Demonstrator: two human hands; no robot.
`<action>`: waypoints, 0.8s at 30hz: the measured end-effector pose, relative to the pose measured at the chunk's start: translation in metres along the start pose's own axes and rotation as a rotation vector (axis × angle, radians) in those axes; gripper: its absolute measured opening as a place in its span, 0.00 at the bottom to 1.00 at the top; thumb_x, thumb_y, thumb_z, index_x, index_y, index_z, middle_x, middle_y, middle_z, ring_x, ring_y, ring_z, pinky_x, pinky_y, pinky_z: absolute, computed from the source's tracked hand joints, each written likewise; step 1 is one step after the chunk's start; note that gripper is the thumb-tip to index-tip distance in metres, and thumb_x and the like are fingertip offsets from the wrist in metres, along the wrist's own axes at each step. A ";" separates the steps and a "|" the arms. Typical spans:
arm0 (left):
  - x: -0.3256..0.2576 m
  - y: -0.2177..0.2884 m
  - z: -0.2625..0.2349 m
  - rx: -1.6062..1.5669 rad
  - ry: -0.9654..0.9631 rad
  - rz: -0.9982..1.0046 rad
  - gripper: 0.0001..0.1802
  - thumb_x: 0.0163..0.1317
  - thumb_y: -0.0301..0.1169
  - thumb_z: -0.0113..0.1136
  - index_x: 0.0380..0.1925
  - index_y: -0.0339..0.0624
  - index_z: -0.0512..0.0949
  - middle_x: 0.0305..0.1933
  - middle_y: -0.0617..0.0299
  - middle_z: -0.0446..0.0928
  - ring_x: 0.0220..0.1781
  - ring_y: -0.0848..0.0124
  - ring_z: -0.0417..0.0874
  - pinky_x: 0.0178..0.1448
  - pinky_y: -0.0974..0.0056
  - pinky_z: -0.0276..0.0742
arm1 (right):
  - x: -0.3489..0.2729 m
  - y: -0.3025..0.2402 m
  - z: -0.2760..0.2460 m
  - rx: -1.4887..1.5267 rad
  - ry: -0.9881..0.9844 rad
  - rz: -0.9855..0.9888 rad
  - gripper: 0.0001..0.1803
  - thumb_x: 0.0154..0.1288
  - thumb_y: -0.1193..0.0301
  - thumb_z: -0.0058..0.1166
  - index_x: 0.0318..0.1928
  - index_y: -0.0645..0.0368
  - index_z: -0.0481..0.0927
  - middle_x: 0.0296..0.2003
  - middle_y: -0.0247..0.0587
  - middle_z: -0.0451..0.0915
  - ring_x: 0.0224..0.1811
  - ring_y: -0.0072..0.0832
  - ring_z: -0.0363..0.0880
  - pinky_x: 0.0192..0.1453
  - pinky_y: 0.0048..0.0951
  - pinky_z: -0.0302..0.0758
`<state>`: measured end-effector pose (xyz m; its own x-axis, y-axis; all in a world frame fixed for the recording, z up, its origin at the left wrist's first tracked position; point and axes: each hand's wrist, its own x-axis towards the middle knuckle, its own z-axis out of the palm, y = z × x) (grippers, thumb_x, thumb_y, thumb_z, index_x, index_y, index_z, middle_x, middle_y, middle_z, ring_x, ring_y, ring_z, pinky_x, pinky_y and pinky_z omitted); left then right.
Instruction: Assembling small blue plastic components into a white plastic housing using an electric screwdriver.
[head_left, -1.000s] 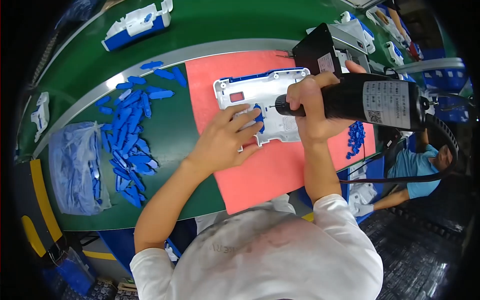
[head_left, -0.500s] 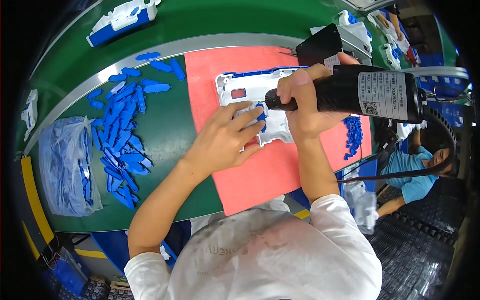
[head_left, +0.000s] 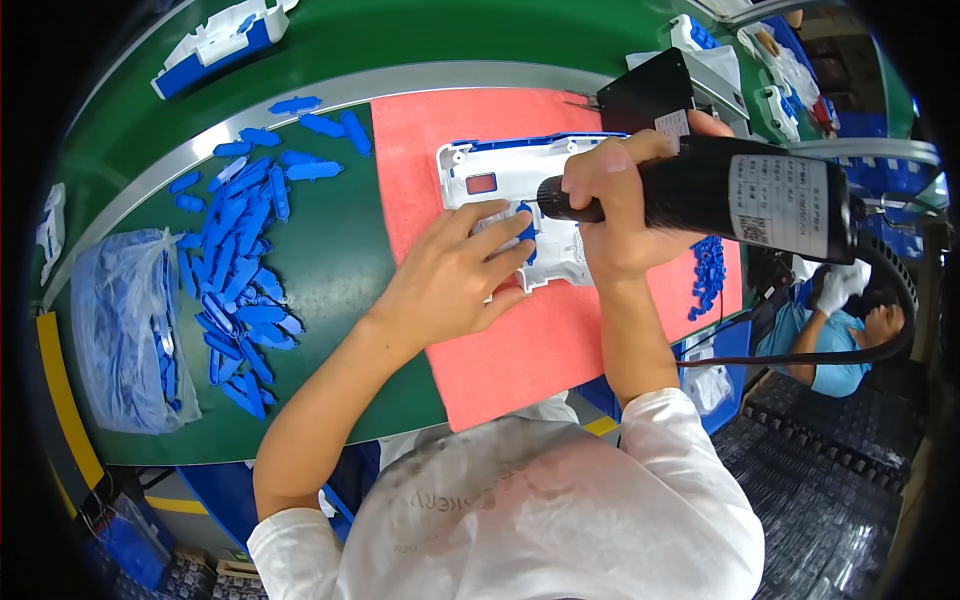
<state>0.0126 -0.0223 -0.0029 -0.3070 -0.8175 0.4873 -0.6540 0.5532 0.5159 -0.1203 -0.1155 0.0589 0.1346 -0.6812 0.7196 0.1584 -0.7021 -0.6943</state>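
Now the green worktop [head_left: 340,260] carries a red mat [head_left: 520,355], and the white housing lies on it below the person's hands. A co-worker [head_left: 790,335], whose gloved hand [head_left: 842,288] was low beside the blue bin [head_left: 738,385] half a second ago, has it raised. That bin holds a white part in clear wrap [head_left: 708,388]; at left, a clear bag [head_left: 120,330] contains blue strips, with a loose heap [head_left: 240,260] of them alongside. On the white housing [head_left: 520,175], the left hand [head_left: 450,265] is as before, loosely spread, fingertips on one blue piece [head_left: 528,225]. The right hand [head_left: 618,222] is closed around the black powered screwdriver [head_left: 690,190], whose tip is nearer that piece than a second ago. Tiny blue parts [head_left: 708,280] lie at the mat's right.
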 end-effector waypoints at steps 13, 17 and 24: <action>-0.001 -0.001 0.001 0.000 0.017 -0.010 0.21 0.44 0.35 0.71 0.39 0.38 0.82 0.55 0.58 0.76 0.59 0.57 0.74 0.58 0.55 0.75 | 0.000 0.009 0.001 -0.023 -0.109 0.012 0.27 0.57 0.88 0.48 0.55 0.59 0.55 0.19 0.38 0.71 0.14 0.23 0.68 0.22 0.29 0.73; 0.001 -0.001 0.000 -0.005 0.006 -0.002 0.21 0.44 0.35 0.71 0.40 0.39 0.82 0.55 0.58 0.76 0.59 0.57 0.74 0.58 0.55 0.75 | -0.001 0.012 0.000 -0.043 -0.090 0.031 0.28 0.57 0.88 0.48 0.55 0.60 0.55 0.19 0.39 0.72 0.15 0.22 0.69 0.23 0.29 0.73; 0.005 0.004 0.002 0.040 -0.022 0.041 0.22 0.44 0.35 0.71 0.42 0.40 0.82 0.57 0.58 0.75 0.60 0.56 0.73 0.59 0.55 0.75 | -0.004 0.001 -0.011 -0.121 -0.036 -0.064 0.29 0.57 0.87 0.54 0.56 0.63 0.56 0.22 0.37 0.75 0.18 0.21 0.73 0.27 0.24 0.73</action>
<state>0.0073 -0.0248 0.0006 -0.3488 -0.7979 0.4916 -0.6674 0.5798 0.4674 -0.1314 -0.1158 0.0557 0.1634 -0.6278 0.7610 0.0493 -0.7653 -0.6418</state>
